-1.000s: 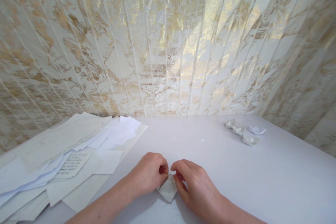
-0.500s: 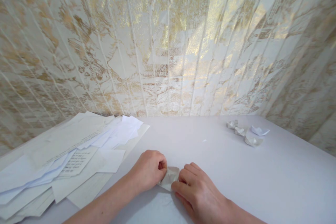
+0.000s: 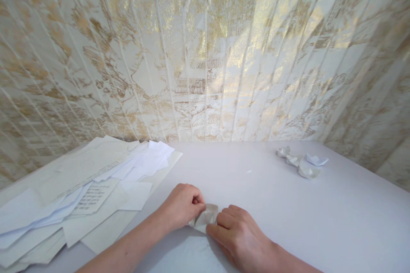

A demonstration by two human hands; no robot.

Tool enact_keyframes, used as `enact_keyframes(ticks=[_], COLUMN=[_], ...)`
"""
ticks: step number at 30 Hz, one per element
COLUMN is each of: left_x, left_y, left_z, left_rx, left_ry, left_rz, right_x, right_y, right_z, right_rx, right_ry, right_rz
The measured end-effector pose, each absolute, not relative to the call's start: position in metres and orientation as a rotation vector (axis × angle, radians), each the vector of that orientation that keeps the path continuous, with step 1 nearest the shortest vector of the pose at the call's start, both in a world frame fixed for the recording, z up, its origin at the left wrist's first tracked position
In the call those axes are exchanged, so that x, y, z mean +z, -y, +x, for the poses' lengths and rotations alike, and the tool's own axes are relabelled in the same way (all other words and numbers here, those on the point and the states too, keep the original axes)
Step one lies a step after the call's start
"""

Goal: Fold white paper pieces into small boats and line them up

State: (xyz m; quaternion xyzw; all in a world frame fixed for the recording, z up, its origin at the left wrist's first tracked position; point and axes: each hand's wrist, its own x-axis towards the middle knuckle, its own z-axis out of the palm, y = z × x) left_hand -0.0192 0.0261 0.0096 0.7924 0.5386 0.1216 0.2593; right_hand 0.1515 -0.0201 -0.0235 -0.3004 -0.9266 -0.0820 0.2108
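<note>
A small folded piece of greyish paper (image 3: 205,218) lies between my two hands near the table's front edge. My left hand (image 3: 185,205) is closed, its thumb and forefinger pinching the paper's upper left part. From the right, my right hand (image 3: 235,228) grips the paper's right side, fingers curled and the thumb at its lower right edge. Part of the paper is hidden by my fingers.
Loose paper sheets (image 3: 105,217), some printed, overlap in a wide pile on the left. Several small folded paper pieces (image 3: 309,170) stand at the back right of the white table (image 3: 320,222). A tiny white scrap (image 3: 249,172) lies near the middle. A patterned curtain rises behind.
My right hand has shifted slightly left, its thumb further over the paper's lower edge. My left fingers have moved slightly right over the paper's upper part.
</note>
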Motion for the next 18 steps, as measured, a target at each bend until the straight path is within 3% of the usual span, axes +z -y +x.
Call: enact_keyframes(ticks=[18], left_x=[0.013], left_y=[-0.026], left_z=[-0.0214], left_rx=[0.189], left_ry=[-1.538], left_rz=[2.227], right_x=[-0.0239], right_y=[0.0201], right_z=[0.1486], right_rx=[-0.238], right_ry=[2.545], right_rz=[-0.854])
